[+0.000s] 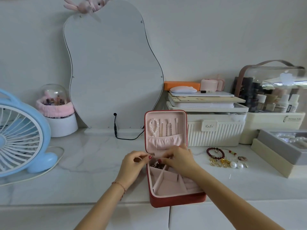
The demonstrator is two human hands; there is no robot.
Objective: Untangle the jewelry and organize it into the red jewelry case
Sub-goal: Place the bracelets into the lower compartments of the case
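The red jewelry case (176, 199) stands open at the table's front, its pink lid (166, 130) upright. A pearl strand (153, 127) and thin chains (166, 128) hang on the lid's hooks. Both hands hover over the case's back compartments. My left hand (134, 165) and my right hand (179, 158) pinch something small and thin between their fingertips; I cannot make out what it is. Dark jewelry (157, 164) lies in the back left compartment under the fingers. A tangled pile (224, 157) of a dark red bead bracelet, gold charms and pearls lies right of the case.
A wavy mirror (109, 67) with a black cable leans on the wall behind. A blue fan (21, 138) stands at the left beside a domed holder. White storage boxes (216, 130), a clear cosmetics case (272, 90) and a grey tray (280, 146) stand at the right.
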